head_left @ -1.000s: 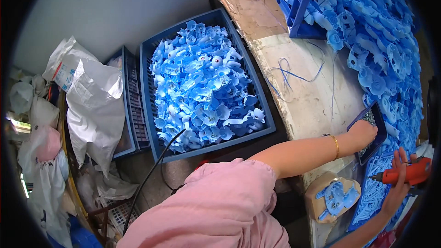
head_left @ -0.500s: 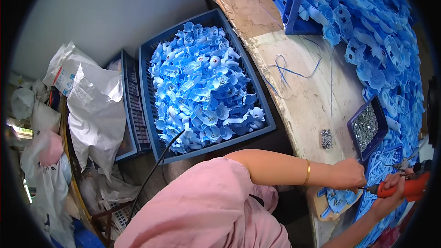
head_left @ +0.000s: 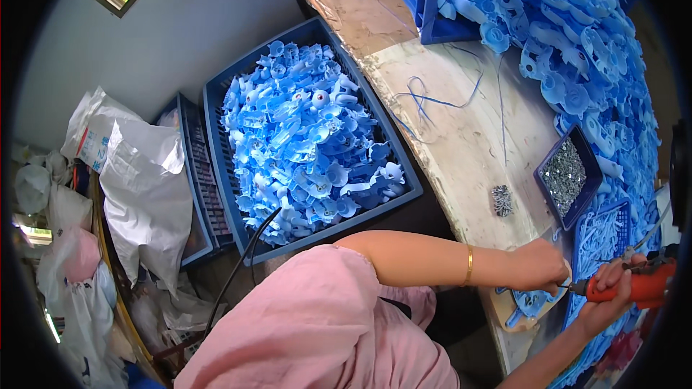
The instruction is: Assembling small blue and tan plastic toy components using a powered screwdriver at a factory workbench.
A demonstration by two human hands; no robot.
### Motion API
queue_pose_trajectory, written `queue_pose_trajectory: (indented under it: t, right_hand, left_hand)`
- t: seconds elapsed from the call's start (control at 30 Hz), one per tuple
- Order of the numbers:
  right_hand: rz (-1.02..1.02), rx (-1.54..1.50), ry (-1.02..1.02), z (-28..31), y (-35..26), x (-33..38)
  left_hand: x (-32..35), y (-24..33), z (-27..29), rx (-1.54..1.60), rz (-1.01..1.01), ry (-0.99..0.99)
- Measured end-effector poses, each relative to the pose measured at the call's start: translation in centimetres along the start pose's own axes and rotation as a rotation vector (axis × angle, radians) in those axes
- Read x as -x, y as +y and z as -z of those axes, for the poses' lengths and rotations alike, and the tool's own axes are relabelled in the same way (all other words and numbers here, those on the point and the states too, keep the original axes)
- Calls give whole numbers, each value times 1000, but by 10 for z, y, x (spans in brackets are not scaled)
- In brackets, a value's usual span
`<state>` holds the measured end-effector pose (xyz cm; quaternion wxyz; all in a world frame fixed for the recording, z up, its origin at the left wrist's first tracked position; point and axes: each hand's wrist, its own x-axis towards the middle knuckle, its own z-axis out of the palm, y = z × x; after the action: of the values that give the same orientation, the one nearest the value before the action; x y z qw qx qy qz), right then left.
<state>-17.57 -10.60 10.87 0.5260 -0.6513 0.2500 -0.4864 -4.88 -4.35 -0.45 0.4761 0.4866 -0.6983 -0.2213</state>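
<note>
My right hand (head_left: 611,291) is wrapped round a red-orange electric screwdriver (head_left: 638,286) at the right side of the view. The driver's dark tip (head_left: 577,287) points left, close to my left fingers. My left hand (head_left: 539,266) is closed, knuckles up, above a light blue moulded plastic part (head_left: 530,304); what its fingers pinch is hidden. That part lies on a small wooden board (head_left: 502,304) at the table's near edge. Just beyond my left hand stands a dark blue tray (head_left: 592,186) of small metal screws.
A blue basket (head_left: 626,225) of thin pale blue pieces stands beside the screw tray. Blue plastic parts (head_left: 577,50) heap along the table's right side. A small screw pile (head_left: 502,201) lies on the table (head_left: 440,137). A large crate (head_left: 209,122) of blue parts stands at left.
The view has shifted a little, so the crate and table sit further left. My left hand stays closed beside the screwdriver's tip, and my right hand still grips the driver.
</note>
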Motion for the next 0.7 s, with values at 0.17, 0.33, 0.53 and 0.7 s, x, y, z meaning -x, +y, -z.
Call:
queue_pose_trajectory:
  t: [0.17, 0.33, 0.53, 0.7]
  right_hand:
    - [18, -17, -16, 5, 2, 6]
    - [19, -13, 3, 0, -5, 7]
    - [42, -19, -14, 2, -5, 8]
    - [37, -46, -41, 0, 3, 10]
  left_hand:
    - [2, 3, 2, -75, 3, -69]
    - [0, 4, 1, -116, -40, -61]
    - [0, 10, 4, -133, -64, -60]
    - [6, 9, 7, -59, -4, -150]
